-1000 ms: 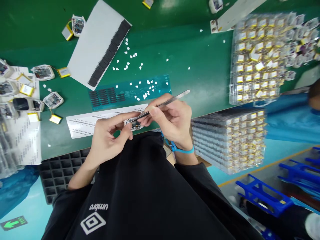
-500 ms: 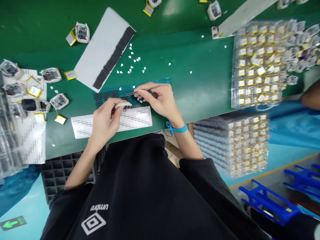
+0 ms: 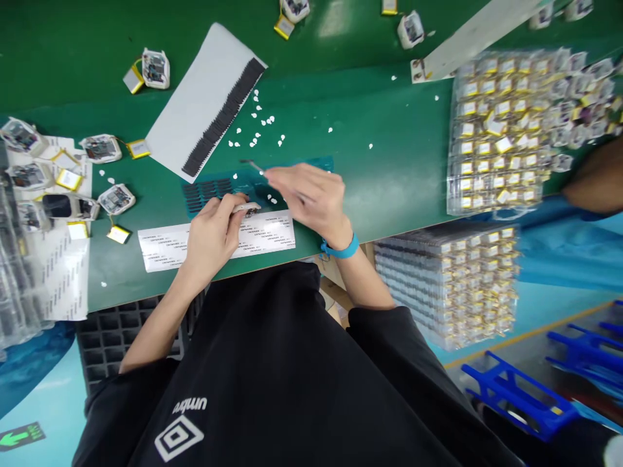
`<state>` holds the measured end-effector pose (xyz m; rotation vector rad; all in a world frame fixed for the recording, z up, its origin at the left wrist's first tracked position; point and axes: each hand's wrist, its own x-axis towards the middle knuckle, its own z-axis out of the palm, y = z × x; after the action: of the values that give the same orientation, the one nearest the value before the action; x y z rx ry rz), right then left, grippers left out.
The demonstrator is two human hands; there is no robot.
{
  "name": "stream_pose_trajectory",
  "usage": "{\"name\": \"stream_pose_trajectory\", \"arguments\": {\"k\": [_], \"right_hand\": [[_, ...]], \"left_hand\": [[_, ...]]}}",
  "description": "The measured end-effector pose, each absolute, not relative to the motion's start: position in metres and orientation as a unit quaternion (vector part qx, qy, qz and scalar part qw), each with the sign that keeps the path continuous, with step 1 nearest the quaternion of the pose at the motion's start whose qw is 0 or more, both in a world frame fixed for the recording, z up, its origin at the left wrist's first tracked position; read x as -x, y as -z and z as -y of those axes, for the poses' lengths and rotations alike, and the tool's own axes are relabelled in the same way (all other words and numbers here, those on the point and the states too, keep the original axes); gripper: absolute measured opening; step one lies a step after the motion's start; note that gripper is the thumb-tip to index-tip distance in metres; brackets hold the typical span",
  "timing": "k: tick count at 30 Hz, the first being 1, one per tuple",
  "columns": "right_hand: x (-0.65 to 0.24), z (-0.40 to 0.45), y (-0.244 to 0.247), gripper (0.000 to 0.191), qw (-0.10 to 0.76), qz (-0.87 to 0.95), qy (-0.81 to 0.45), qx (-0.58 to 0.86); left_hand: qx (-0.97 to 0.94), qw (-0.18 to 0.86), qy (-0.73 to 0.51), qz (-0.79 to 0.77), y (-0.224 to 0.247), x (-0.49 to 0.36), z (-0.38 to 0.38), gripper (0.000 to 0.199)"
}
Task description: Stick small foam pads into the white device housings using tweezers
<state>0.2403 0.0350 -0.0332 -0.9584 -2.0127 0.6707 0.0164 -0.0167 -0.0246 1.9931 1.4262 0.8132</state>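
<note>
My left hand (image 3: 214, 230) pinches a small white device housing (image 3: 247, 207) with circuitry on its underside, above the table's front edge. Tweezers (image 3: 257, 167) are in my right hand (image 3: 311, 194), which is blurred by motion. A dark sliver shows at their tip, too blurred to make out. Beneath both hands lies a teal sheet (image 3: 197, 204) bearing rows of black strips. Nearer me is a white printed backing sheet (image 3: 265, 239), partly covered by my left hand.
A pale sheet (image 3: 195, 104) edged with black strips lies beyond, near scattered white dots (image 3: 254, 136). Open housings (image 3: 117, 198) with yellow-edged batteries (image 3: 118, 233) sit left. On the right stand a clear tray of batteries (image 3: 467, 148), a metal bracket (image 3: 467, 42) and another person's arm (image 3: 596, 172).
My right hand has lifted the tweezers away from the housing, their tip now farther from me. My left hand has shifted slightly right and turned the housing flatter.
</note>
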Motion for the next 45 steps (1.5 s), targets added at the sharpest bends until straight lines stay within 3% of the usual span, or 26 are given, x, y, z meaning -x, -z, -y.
{"name": "stream_pose_trajectory", "arguments": {"k": [4,6,12,15,19,23,27,33,39,45], "right_hand": [[-0.237,-0.028,0.010,0.019,0.516,0.650,-0.354,0.430],[-0.236,-0.020,0.001,0.017,0.558,0.581,-0.407,0.431],[-0.239,0.009,-0.004,0.018,0.615,0.556,-0.325,0.455],[-0.237,0.017,-0.007,0.030,0.607,0.637,-0.254,0.402],[-0.231,0.022,-0.018,0.047,0.541,0.769,-0.142,0.309],[-0.228,0.025,-0.026,0.028,0.449,0.844,-0.046,0.290],[-0.228,0.027,-0.030,0.021,0.425,0.860,-0.020,0.281],[-0.226,0.026,-0.031,0.018,0.421,0.868,0.015,0.264],[-0.225,0.020,-0.029,0.008,0.413,0.877,0.061,0.239],[-0.234,0.024,-0.041,0.007,0.385,0.894,-0.004,0.230]], "left_hand": [[-0.796,0.196,-0.261,-0.510,0.000,-0.021,0.021,0.013],[-0.797,0.210,-0.300,-0.480,-0.020,-0.023,0.024,0.011],[-0.476,0.503,-0.542,-0.477,-0.028,-0.009,0.006,0.013],[-0.377,0.588,-0.531,-0.479,-0.011,-0.004,-0.006,0.018],[-0.325,0.611,-0.533,-0.487,-0.005,-0.013,-0.001,0.022],[-0.277,0.564,-0.581,-0.517,-0.008,-0.023,0.006,0.027],[-0.305,0.503,-0.615,-0.525,-0.012,-0.020,0.006,0.027],[-0.249,0.573,-0.596,-0.504,-0.022,-0.015,0.007,0.044],[-0.294,0.578,-0.579,-0.495,-0.020,-0.016,0.012,0.038],[-0.356,0.585,-0.547,-0.482,-0.027,-0.013,0.013,0.034]]}}
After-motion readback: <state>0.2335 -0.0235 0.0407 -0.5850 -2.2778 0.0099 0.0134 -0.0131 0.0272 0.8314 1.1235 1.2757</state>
